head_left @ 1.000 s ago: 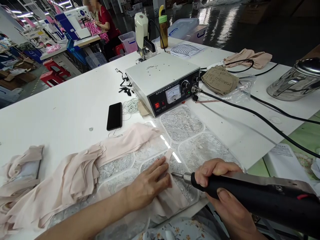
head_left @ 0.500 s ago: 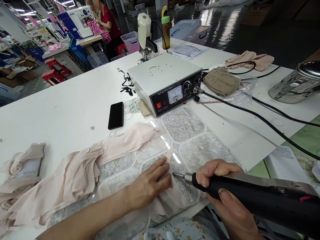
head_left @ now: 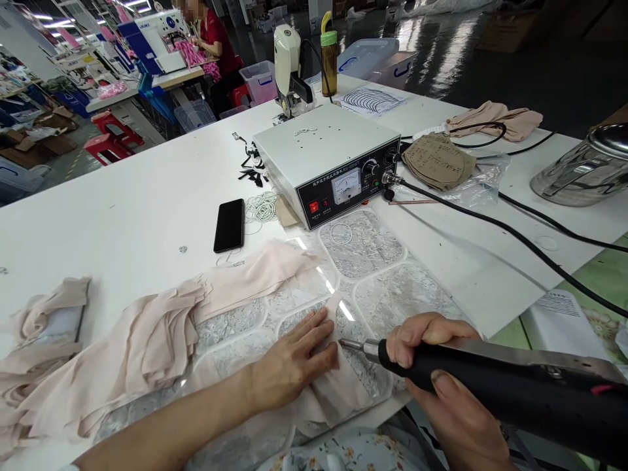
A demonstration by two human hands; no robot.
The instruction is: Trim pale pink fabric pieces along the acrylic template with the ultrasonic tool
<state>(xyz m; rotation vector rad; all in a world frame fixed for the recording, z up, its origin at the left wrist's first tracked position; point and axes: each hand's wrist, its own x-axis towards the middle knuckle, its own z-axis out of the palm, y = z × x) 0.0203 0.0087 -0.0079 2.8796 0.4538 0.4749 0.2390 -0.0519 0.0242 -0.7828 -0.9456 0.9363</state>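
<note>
My left hand [head_left: 289, 366] lies flat, pressing a thin pale pink fabric piece [head_left: 346, 386] onto the clear patterned mat [head_left: 407, 294]. My right hand [head_left: 441, 373] is wrapped round a black handheld tool [head_left: 510, 386]. Its pointed metal tip is at the fabric's edge, just right of my left fingers; whether it touches is too small to tell. A stack of pink fabric strips [head_left: 161, 333] spreads to the left of my left hand. More folded pink fabric [head_left: 49, 320] sits at the far left.
Behind the mat stands a control box [head_left: 324, 157] with a black cable [head_left: 490, 222] running right. A phone [head_left: 229, 226], green-lidded bottle [head_left: 328, 62], brown paper pieces [head_left: 436, 160] and steel-lidded jar [head_left: 579, 163] are on the table. A person in red sits at a sewing machine [head_left: 152, 42].
The view has shifted very slightly. Both hands, the tool and the fabric keep nearly the same positions.
</note>
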